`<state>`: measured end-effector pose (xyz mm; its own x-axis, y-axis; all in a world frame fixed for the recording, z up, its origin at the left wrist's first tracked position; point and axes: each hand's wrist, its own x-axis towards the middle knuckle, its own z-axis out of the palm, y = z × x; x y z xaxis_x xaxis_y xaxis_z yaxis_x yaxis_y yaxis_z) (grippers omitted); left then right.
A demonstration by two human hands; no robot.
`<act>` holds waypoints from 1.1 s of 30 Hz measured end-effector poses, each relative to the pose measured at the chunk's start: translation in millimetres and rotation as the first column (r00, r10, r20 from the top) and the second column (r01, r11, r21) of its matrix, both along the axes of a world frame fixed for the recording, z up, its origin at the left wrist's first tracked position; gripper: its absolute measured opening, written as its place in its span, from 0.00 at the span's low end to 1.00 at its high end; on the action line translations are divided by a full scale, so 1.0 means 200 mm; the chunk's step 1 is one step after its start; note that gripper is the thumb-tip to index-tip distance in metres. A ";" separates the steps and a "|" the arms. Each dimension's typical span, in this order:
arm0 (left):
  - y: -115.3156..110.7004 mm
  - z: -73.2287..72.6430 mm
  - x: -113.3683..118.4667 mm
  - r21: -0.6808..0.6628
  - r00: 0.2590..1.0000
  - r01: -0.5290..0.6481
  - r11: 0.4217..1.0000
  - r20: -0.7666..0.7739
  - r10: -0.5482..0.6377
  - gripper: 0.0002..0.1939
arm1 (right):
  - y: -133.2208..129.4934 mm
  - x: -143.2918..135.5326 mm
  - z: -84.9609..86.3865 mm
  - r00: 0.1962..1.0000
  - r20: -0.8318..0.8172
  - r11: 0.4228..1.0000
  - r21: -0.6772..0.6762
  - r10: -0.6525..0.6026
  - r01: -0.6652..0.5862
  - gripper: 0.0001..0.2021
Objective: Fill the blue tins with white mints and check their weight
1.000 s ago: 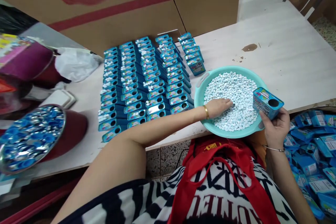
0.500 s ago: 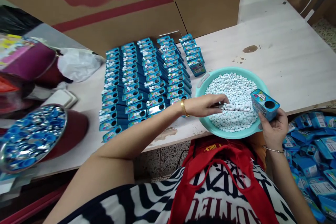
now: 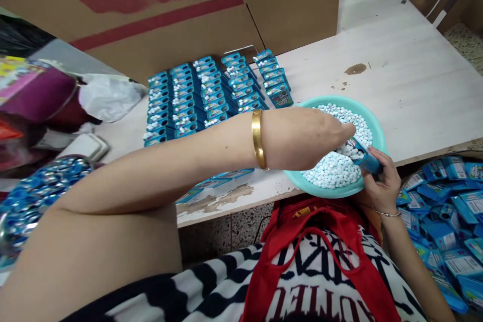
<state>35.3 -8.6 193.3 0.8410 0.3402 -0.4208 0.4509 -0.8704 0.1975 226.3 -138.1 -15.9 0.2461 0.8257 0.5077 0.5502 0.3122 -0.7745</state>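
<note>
My left hand, with a gold bangle at the wrist, is closed above the turquoise bowl of small white pellets. What its fingers hold is hidden beneath it. At the bowl's right side, my right hand grips a small blue box, tilted toward my left hand. White pellets are heaped over the box's top, right by my left fingertips. Rows of blue boxes, many with pellets on top, stand left of the bowl, partly covered by my left forearm.
A large cardboard box rises behind the rows. At the left are a container of blue and silver pieces and a white plastic bag. More blue boxes are piled low at the right. Brown stains mark the white table.
My left hand has moved up and right from the pellets to the held box, its forearm now covering more of the rows. The held box has shifted slightly left and down; pellets now cover its top.
</note>
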 end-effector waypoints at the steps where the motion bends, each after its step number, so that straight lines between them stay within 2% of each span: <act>1: -0.02 0.02 0.01 0.018 1.000 0.006 1.000 -0.007 -0.006 0.14 | 0.00 0.00 0.00 1.000 -0.006 1.000 -0.002 -0.002 0.002 0.25; 4: -0.04 0.07 -0.01 0.043 1.000 0.005 0.999 -0.005 -0.005 0.11 | 0.00 0.00 -0.01 1.000 -0.016 1.000 0.000 -0.010 0.010 0.23; 6: 0.00 0.04 -0.06 0.057 0.999 -0.027 0.998 0.021 0.026 0.11 | 0.00 0.00 -0.02 0.999 -0.031 1.000 0.000 -0.023 0.023 0.22; 7: 0.03 0.00 -0.08 0.065 0.998 -0.054 0.996 0.044 0.052 0.11 | 0.01 0.00 -0.02 0.998 -0.043 0.999 -0.002 -0.034 0.034 0.22; 9: 0.12 -0.14 -0.12 0.081 0.987 -0.134 0.988 0.100 0.126 0.12 | 0.01 -0.01 -0.03 0.995 -0.079 0.998 -0.016 -0.068 0.067 0.21; 12: 0.23 -0.50 -0.13 0.104 0.964 -0.245 0.964 0.132 0.230 0.13 | 0.01 -0.01 -0.05 0.977 -0.164 0.990 -0.054 -0.140 0.133 0.22; 13: 0.25 -0.63 -0.12 0.096 0.967 -0.242 0.966 0.101 0.232 0.14 | 0.01 -0.01 -0.06 0.966 -0.200 0.986 -0.069 -0.163 0.153 0.22; 15: 0.23 -0.85 -0.09 0.068 0.985 -0.170 0.983 0.055 0.166 0.15 | 0.01 -0.01 -0.07 0.940 -0.270 0.977 -0.095 -0.209 0.190 0.23; 16: 0.20 -0.93 -0.08 0.028 0.988 -0.141 0.990 0.062 0.139 0.15 | 0.01 -0.01 -0.07 0.926 -0.299 0.972 -0.108 -0.231 0.208 0.24; 18: 0.12 -1.02 -0.05 -0.091 0.989 -0.101 0.991 0.098 0.110 0.14 | 0.02 -0.01 -0.08 0.902 -0.341 0.964 -0.135 -0.264 0.231 0.24; 20: 0.04 -1.05 -0.05 -0.246 0.983 -0.092 0.965 0.130 0.127 0.13 | 0.02 -0.01 -0.08 0.890 -0.362 0.959 -0.155 -0.278 0.237 0.25; 22: 0.00 -1.03 -0.06 -0.396 0.974 -0.079 0.915 0.165 0.156 0.15 | 0.03 0.00 -0.07 0.879 -0.382 0.957 -0.161 -0.285 0.241 0.26; 26: 0.03 -0.96 -0.13 -0.609 0.944 -0.011 0.793 0.254 0.209 0.14 | 0.03 0.00 -0.06 0.859 -0.426 0.958 -0.162 -0.283 0.235 0.26; 29: 0.09 -0.83 -0.21 -0.624 0.928 0.010 0.782 0.297 0.225 0.13 | 0.03 0.00 -0.07 0.868 -0.410 0.959 -0.165 -0.279 0.230 0.26; 33: 0.15 -0.57 -0.30 -0.543 0.917 0.020 0.840 0.345 0.201 0.13 | 0.02 0.00 -0.08 0.924 -0.324 0.978 -0.110 -0.203 0.176 0.23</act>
